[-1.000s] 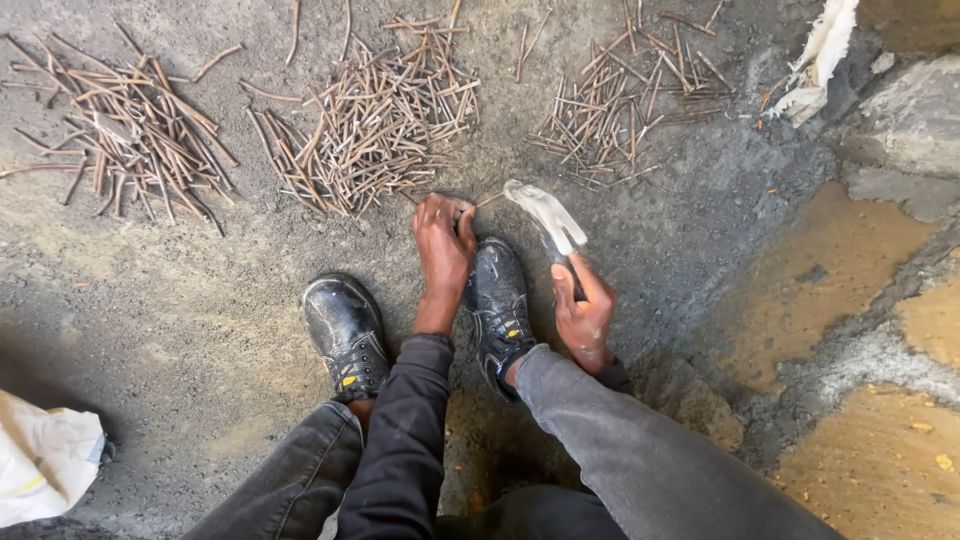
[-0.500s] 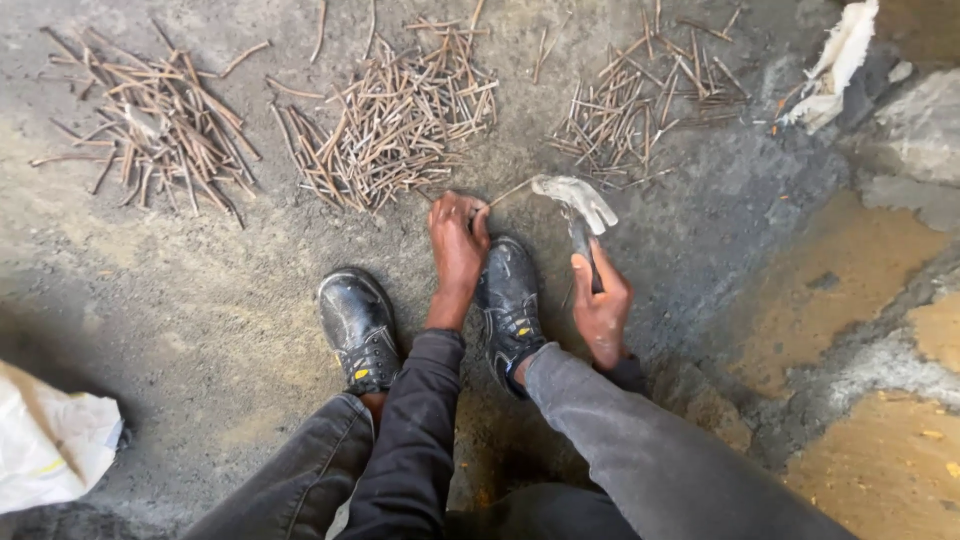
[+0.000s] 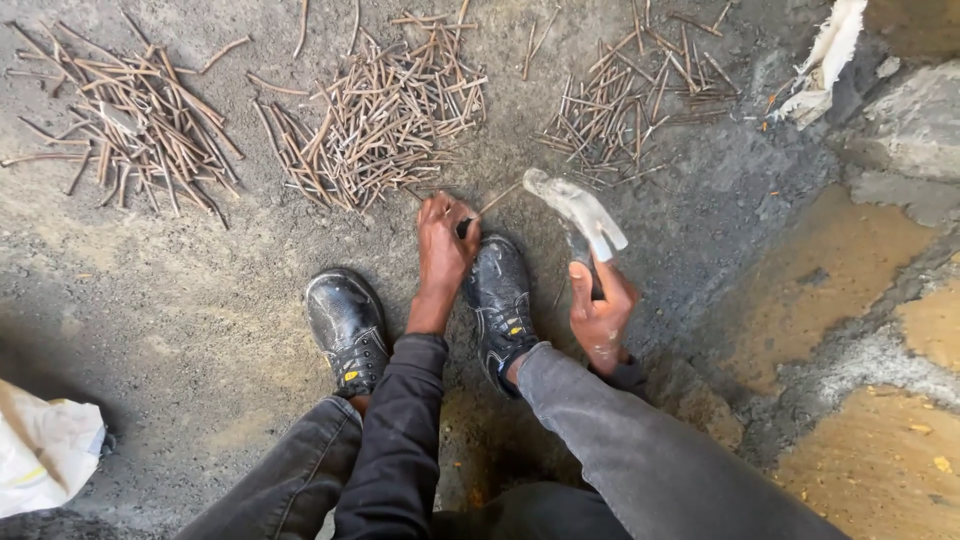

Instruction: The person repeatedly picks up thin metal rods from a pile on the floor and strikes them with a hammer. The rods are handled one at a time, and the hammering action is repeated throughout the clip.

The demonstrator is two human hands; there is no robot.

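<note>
Pinching bent nail [image 3: 497, 199] against floor [image 3: 180, 330] with our left hand [image 3: 443, 240], just beyond shoe toe [image 3: 497, 262]; our right hand [image 3: 598, 312] grips raised hammer [image 3: 578, 208]. Three nail piles [image 3: 375, 115] lie sorted; this nail not yet struck.

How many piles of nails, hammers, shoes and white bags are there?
Nail piles: 3
Hammer: 1, in the right hand
Black shoes: 2
White bag: 1
Total: 7

Gritty concrete floor [image 3: 200, 330] under three nail piles [image 3: 375, 120], white bag [image 3: 45, 450].
</note>
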